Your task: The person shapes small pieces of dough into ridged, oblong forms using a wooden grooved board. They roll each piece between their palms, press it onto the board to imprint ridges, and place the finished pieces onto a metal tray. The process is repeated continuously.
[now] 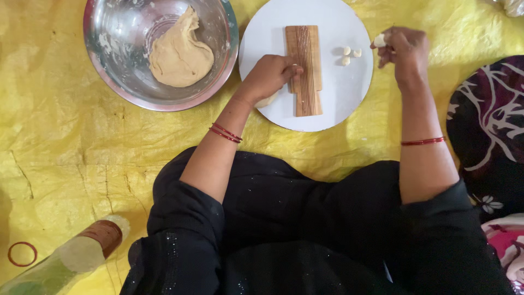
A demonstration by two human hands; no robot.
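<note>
Everything sits on a crinkly yellow sheet (65, 125) spread over the floor, and I'll use the round white plate (338, 104) as the landmark.

Way off to the lower left of the plate there's a red ring (22, 254) lying flat, and next to it a bottle (65, 262) on its side with a brown band near its cap end. Just left of the plate, nearly touching its rim, is a steel bowl (109, 60) with a big lump of tan dough (177, 54) leaning against the inside, plus some smears on the walls.

Then the left hand (270, 76). It rests on the left part of the plate with its fingers curled over and the tips pressing on the left edge of a ribbed wooden board (305, 71). A pale bit of dough (267, 100) peeks out from under the heel of that hand, so it looks tucked in the palm, though I can't tell how tightly it's held.

The board lies lengthwise down the middle of the plate. To its right, on the plate, are three small shaped dough pieces (349, 54) close together.

The right hand (404, 49) hovers above the plate's right edge, fingers pinched nearly closed on one small dough piece (379, 40) at the tips.

Right of the plate, a dark floral cloth (491, 125) covers the sheet.
</note>
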